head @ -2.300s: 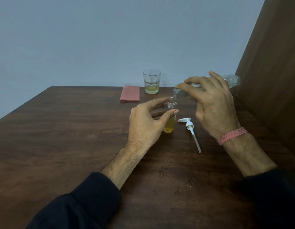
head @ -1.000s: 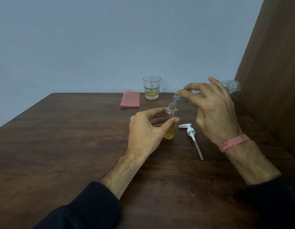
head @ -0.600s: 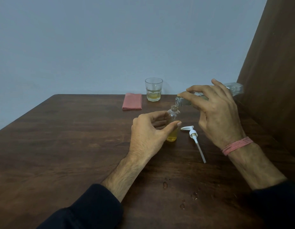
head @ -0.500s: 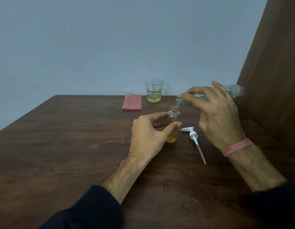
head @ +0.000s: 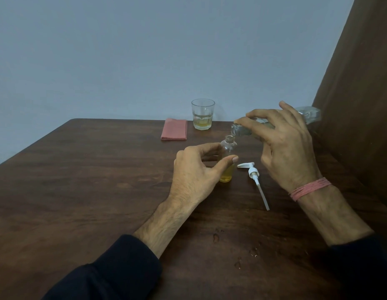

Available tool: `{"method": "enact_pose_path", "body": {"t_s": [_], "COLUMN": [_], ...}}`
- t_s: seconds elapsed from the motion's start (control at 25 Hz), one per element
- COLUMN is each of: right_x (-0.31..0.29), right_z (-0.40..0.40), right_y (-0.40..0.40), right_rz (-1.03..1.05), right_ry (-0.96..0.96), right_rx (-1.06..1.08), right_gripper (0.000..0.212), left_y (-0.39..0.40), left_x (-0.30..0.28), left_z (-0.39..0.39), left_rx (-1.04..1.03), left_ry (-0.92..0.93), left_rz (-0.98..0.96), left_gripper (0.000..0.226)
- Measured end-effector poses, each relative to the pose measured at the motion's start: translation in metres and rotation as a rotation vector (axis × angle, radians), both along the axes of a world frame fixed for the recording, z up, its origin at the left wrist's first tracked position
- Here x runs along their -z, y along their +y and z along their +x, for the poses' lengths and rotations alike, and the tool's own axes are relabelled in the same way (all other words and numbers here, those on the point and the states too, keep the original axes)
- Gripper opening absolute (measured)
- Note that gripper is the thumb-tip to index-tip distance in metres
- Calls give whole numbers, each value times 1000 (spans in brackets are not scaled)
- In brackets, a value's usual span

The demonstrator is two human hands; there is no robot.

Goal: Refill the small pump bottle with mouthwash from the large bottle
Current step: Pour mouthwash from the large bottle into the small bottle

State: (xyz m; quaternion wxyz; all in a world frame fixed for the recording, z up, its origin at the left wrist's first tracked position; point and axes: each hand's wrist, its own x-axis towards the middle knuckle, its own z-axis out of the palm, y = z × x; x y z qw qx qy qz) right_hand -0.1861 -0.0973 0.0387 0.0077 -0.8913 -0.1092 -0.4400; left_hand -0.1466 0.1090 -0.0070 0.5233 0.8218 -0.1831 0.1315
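Observation:
The small clear bottle (head: 228,148) stands upright on the dark wooden table (head: 90,180), uncapped, with yellow liquid in its lower part. My left hand (head: 196,172) wraps around it, thumb and fingers on its sides. My right hand (head: 283,146) holds the large clear bottle (head: 309,114) tipped almost level, its mouth just above the small bottle's neck. The white pump head (head: 252,172) with its long tube lies on the table to the right of the small bottle.
A glass (head: 203,114) with a little yellow liquid stands at the table's far edge, a folded pink cloth (head: 174,132) to its left. Several drops (head: 216,237) wet the table near me. A brown panel (head: 361,94) rises on the right.
Both hands keep the same hold and the large bottle stays tipped over the small one. The view has shifted slightly; the scene sits a little lower in the picture than before.

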Motion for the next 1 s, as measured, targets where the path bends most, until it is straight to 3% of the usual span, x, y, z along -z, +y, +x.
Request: {"method": "enact_pose_path", "body": {"t_s": [1.0], "right_x": [-1], "right_z": [-1], "right_y": [1], "right_rz": [-5], "right_ry": [0], "right_rx": [7], "right_gripper": [76], "left_y": [1], "left_x": [8], "left_z": [4], "left_rx": [-86], "left_ry": [-80], "left_rz": [92], "left_gripper": [51]}}
